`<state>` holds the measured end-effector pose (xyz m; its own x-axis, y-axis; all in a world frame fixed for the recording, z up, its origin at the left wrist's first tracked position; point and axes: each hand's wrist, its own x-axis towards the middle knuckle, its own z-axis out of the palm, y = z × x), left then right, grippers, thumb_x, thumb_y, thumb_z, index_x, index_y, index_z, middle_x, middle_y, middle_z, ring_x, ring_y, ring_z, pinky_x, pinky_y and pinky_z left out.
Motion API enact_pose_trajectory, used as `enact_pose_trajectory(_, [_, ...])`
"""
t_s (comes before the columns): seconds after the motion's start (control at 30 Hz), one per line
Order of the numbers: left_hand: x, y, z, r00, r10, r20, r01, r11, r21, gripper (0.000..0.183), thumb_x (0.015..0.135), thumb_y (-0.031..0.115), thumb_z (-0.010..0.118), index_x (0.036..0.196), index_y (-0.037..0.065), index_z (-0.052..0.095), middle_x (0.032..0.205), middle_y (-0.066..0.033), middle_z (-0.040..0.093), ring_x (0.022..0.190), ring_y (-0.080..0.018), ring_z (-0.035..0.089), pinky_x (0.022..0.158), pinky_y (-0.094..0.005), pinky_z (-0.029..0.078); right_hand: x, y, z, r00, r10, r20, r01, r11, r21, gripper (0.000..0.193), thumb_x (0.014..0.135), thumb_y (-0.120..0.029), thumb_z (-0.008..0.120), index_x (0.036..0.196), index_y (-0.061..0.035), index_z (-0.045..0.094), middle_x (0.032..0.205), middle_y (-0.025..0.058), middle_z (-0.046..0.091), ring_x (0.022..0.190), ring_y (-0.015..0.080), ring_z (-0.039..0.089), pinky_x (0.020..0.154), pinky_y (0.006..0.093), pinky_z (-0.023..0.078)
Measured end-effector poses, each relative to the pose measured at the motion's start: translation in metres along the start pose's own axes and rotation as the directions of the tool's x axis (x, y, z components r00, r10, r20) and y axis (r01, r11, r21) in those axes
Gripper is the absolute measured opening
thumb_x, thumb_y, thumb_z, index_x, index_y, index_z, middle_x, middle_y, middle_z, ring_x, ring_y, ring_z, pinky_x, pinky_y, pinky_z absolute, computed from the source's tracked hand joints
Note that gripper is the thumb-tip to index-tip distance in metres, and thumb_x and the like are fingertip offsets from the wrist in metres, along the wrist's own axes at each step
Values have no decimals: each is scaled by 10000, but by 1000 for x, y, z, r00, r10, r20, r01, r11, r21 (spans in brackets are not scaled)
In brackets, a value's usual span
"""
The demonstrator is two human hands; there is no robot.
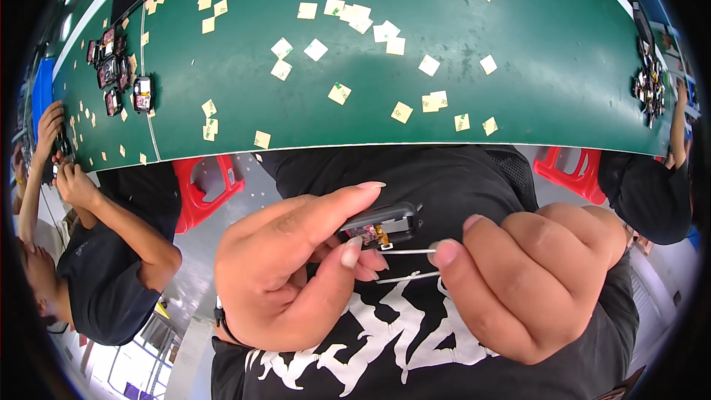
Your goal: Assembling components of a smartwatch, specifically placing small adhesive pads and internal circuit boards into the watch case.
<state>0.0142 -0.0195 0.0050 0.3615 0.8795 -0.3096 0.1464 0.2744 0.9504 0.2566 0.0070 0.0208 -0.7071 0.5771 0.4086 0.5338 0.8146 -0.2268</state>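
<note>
My left hand [289, 274] grips a small black plastic device [392, 224] between thumb and fingers, in front of my chest. Its side facing down is open, and a reddish circuit board with a gold-coloured flex piece shows inside. Closed around a pair of thin metal tweezers [407, 252], my right hand [529, 281] is to the right of the device. The upper prong reaches the device's lower edge, near a small white part. The lower prong is apart from it, with its end by my left fingertips. Whether the upper tip touches the part I cannot tell.
A green table [244, 67] lies beyond my lap, strewn with yellowish paper squares [339, 93]. Similar black devices [111, 67] cluster at its left, with another pile [649, 85] at the far right. Co-workers sit on both sides, by red stools [207, 189].
</note>
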Motion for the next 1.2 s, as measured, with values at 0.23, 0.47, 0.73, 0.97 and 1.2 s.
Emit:
enact_pose_trajectory(0.23, [-3, -3, 1, 999, 35, -25, -35, 999, 20, 415, 932, -126, 519, 1343, -116, 579, 995, -198, 720, 786, -204, 758, 702, -273, 627, 5, 2, 13, 997, -71, -23, 72, 997, 19, 231, 637, -86, 735, 854, -9, 711, 692, 63, 634, 537, 134, 512, 440, 266, 232])
enact_pose_trajectory(0.47, [-4, -7, 8, 989, 98, -108, -95, 995, 38, 451, 874, -172, 542, 1311, -97, 625, 895, -167, 711, 730, -164, 741, 646, -242, 588, 6, -3, 12, 996, -80, -31, 80, 997, 3, 237, 627, -78, 729, 847, 8, 711, 695, 76, 636, 536, 144, 509, 454, 271, 252])
enact_pose_trajectory(0.73, [-4, -12, 10, 976, 134, -173, -137, 991, -6, 487, 818, -215, 567, 1272, -76, 676, 796, -131, 703, 677, -125, 725, 597, -212, 553, -4, 5, 20, 986, -141, -87, 143, 989, 24, 247, 637, -69, 728, 869, 13, 711, 698, 81, 638, 546, 147, 513, 458, 266, 243])
enact_pose_trajectory(0.97, [-2, -15, 8, 979, 130, -160, -131, 991, 2, 476, 818, -208, 575, 1262, -74, 683, 799, -128, 710, 680, -127, 727, 597, -215, 552, 5, 3, 18, 984, -175, -36, 176, 984, 39, 224, 650, -63, 725, 859, 15, 705, 690, 80, 627, 565, 149, 512, 453, 256, 237])
enact_pose_trajectory(1.2, [-1, -17, 0, 989, 80, -128, -84, 996, -31, 445, 859, -183, 578, 1277, -63, 676, 834, -130, 720, 743, -138, 749, 627, -225, 574, 7, 17, 22, 945, -327, -17, 328, 942, 68, 227, 627, -36, 702, 841, 40, 688, 694, 92, 611, 567, 152, 506, 443, 248, 277])
